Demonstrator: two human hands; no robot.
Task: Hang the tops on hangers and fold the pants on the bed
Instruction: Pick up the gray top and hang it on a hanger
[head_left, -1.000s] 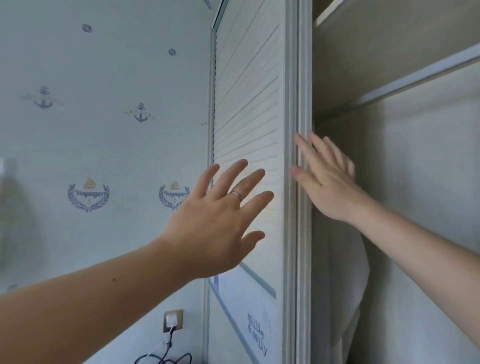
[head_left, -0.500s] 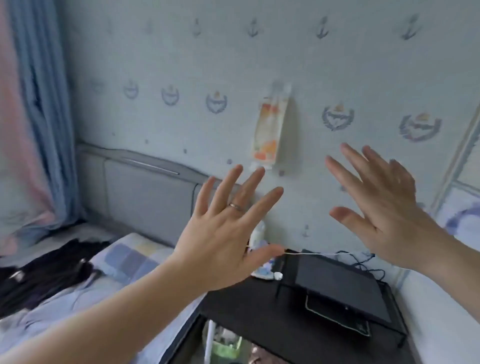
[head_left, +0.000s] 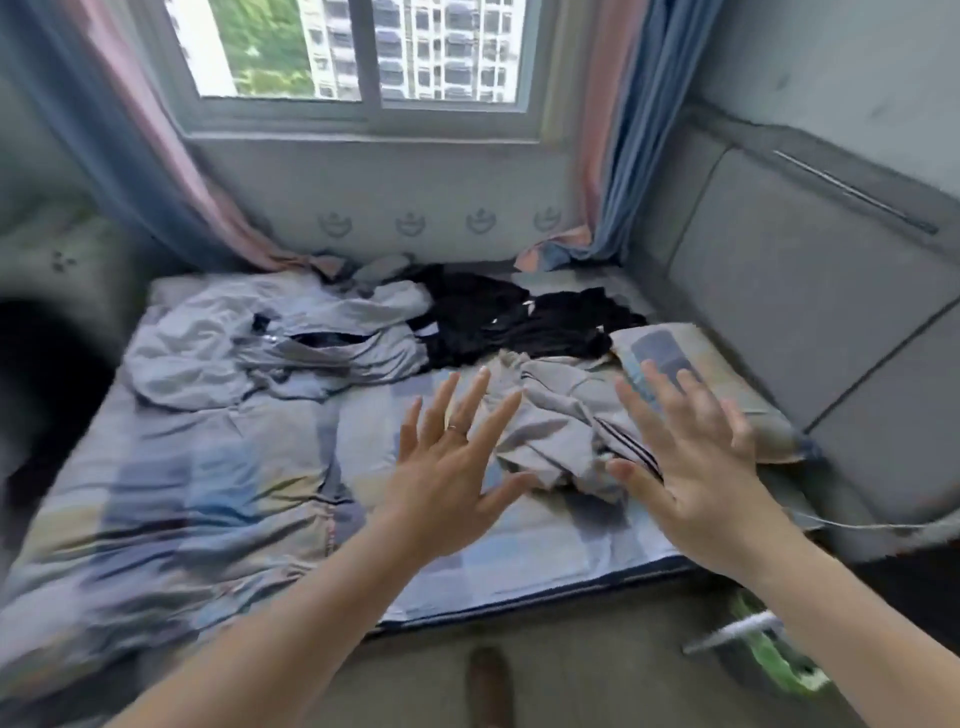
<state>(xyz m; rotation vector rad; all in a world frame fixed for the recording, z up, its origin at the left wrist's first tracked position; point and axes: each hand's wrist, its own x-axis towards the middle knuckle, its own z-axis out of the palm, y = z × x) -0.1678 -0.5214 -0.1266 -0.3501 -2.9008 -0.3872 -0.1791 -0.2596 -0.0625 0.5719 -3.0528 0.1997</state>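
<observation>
Crumpled grey-beige garment (head_left: 566, 431) w/ dark stripes along one edge lies on the bed (head_left: 208, 493), on the right half, just beside the pillow (head_left: 727, 374). Can't tell if it's pants or a top, pic is blurred. Behind it, toward the window wall, a heap of black clothes (head_left: 498, 317) w/ small white spots, touching the grey-beige piece at its far edge. Left of the black heap, a rumpled pale grey-blue piece (head_left: 249, 338) w/ a dark opening in the middle; type unclear.

Left hand (head_left: 452, 467) is held out over the bed, palm down, fingers straight & spread, holding nothing; thin ring (head_left: 453, 428) on one finger. Right hand (head_left: 696, 467) is the same: fingers fanned wide, nothing in it, seen over the garment's right part & the pillow's near corner. The striped garment shows btwn the two hands. Can't tell if either hand touches cloth.

Bed has a patchwork sheet in blue, grey & yellowish squares. Padded grey headboard (head_left: 805, 312) runs along the right side. Window (head_left: 363, 52) at the far end shows apartment blocks & trees; pink-and-blue curtains (head_left: 618, 156) hang on both sides, ends resting on the bed. Thin white cable (head_left: 857, 526) at the right edge near the pillow. On the floor below: a brown shoe tip (head_left: 488, 686) & sth green (head_left: 779, 654), blurred.
</observation>
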